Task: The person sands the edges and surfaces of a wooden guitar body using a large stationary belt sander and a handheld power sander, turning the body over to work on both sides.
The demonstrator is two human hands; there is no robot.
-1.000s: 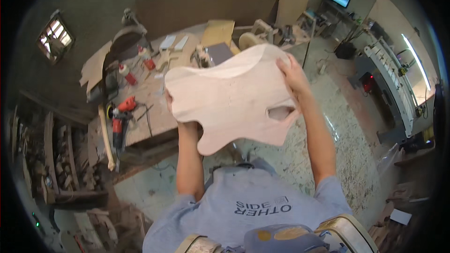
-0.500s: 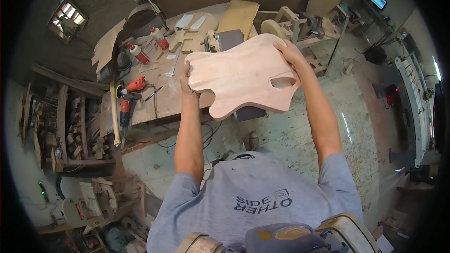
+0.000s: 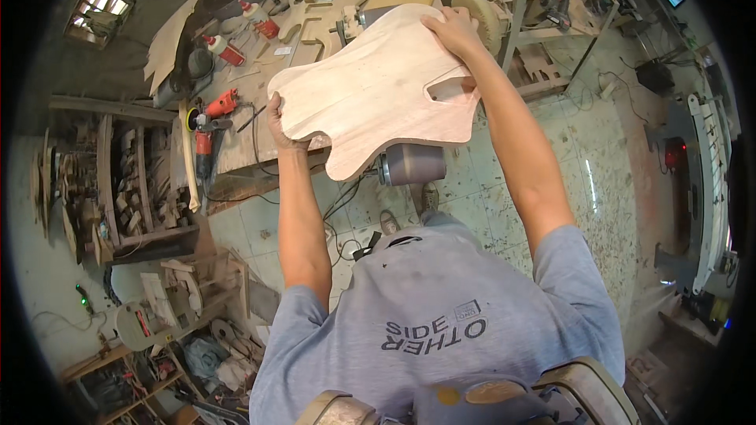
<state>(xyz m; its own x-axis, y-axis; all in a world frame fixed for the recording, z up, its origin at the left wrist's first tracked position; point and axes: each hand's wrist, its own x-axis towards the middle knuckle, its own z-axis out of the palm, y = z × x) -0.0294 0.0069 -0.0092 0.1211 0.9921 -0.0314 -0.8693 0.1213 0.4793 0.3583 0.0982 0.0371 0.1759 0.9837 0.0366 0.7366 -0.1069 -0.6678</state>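
A pale wooden guitar body (image 3: 370, 86), unfinished and with a cut-out pocket near its right end, is held up in front of me in both hands. My left hand (image 3: 281, 124) grips its left end, thumb on the top face and fingers underneath. At the far right edge, my right hand (image 3: 454, 34) is closed over the rim. Beneath the guitar body is a belt sander (image 3: 415, 165); its dark roller end shows below the near edge, and the wood hides most of the machine. Whether the wood touches the belt I cannot tell.
A workbench (image 3: 236, 138) at the left carries an orange angle polisher (image 3: 211, 122), two red-and-white glue bottles (image 3: 258, 19) and wooden templates. A disc-shaped wheel (image 3: 476, 16) stands beyond my right hand. Wood scraps fill a rack (image 3: 142, 189) at left. Cables lie on the tiled floor (image 3: 504, 181).
Both hands have carried the guitar body left and farther away, and it has turned, its right end swinging up. More of the sander's roller now shows below it. My view has shifted too.
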